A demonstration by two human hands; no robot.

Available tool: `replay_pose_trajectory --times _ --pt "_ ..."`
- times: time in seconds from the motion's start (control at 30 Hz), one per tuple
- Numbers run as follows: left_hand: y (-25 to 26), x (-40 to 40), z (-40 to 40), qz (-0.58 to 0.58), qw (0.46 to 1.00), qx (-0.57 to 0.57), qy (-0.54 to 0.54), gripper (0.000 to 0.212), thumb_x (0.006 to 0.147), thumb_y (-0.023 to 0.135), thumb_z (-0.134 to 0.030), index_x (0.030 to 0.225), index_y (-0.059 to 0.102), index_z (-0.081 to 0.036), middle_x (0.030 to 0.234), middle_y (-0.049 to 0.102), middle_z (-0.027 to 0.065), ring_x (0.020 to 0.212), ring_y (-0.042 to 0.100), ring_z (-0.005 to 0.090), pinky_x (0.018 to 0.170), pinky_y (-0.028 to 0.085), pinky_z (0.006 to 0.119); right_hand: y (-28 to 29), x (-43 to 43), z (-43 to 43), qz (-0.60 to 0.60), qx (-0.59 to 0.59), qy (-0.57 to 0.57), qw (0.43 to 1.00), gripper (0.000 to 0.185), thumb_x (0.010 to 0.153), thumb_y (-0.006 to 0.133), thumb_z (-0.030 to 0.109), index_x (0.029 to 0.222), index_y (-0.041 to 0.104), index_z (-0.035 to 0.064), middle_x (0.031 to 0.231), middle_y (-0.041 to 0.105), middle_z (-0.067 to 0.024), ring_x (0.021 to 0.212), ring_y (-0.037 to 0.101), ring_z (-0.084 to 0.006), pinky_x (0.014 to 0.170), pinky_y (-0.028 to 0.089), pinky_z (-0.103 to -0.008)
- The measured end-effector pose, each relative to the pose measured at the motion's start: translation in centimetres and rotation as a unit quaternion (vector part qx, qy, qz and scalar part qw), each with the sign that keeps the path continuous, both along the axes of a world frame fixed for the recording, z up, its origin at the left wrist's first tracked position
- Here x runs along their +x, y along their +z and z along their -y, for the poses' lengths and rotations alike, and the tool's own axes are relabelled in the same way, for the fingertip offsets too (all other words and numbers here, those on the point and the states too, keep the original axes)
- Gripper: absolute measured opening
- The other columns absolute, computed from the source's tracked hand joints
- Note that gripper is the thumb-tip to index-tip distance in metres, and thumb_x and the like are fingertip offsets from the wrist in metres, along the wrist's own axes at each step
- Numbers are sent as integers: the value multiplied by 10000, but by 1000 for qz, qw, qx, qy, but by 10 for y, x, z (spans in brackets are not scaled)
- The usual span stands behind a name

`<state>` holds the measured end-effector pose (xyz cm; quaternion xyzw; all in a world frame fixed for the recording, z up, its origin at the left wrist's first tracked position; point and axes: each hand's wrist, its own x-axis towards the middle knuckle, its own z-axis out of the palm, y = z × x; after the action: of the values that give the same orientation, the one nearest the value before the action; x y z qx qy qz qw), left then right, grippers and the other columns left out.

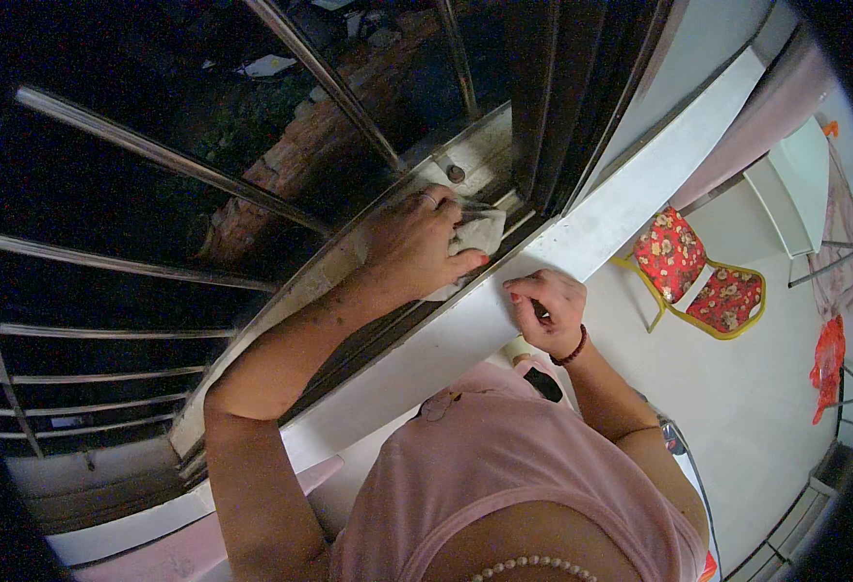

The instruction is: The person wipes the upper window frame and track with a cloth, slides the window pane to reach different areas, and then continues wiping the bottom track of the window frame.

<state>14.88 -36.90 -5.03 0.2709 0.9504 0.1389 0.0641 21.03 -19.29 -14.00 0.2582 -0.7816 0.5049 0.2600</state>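
My left hand (426, 244) reaches over the window track and holds a pale, crumpled cloth (481, 231) against the outer ledge, close to a round dark bolt head (455, 173). A ring is on one of its fingers. My right hand (549, 309) rests at the edge of the white inner windowsill (426, 353), its fingers curled with nothing visible in them. A dark red bead bracelet (572, 348) circles that wrist. Between sill and ledge runs the dark window track (368, 342), partly hidden under my left arm.
Metal window bars (164, 156) stand outside on the left, with darkness behind them. A dark window frame (572, 94) rises beyond the cloth. On the right are a red floral folding chair (725, 298), a white table (798, 189) and a red plastic bag (828, 364).
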Motion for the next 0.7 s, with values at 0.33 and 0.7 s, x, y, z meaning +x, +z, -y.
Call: replay_pose_trajectory --times 0.33,0.7 --pt "-31 -6 1 -76 989 118 -35 196 688 587 -137 859 547 -49 861 486 109 821 487 302 703 416 362 -3 -2 2 -47 -1 -13 999 164 599 566 7 738 560 95 524 460 -37 434 453 -182 405 359 -286" --pt "-17 -21 -23 -158 977 -37 -139 318 714 524 -199 1014 534 -96 1002 473 101 948 421 265 765 371 379 0 -1 2 -49 6 -13 999 161 595 565 12 733 561 97 540 467 -33 447 461 -189 418 368 -286"
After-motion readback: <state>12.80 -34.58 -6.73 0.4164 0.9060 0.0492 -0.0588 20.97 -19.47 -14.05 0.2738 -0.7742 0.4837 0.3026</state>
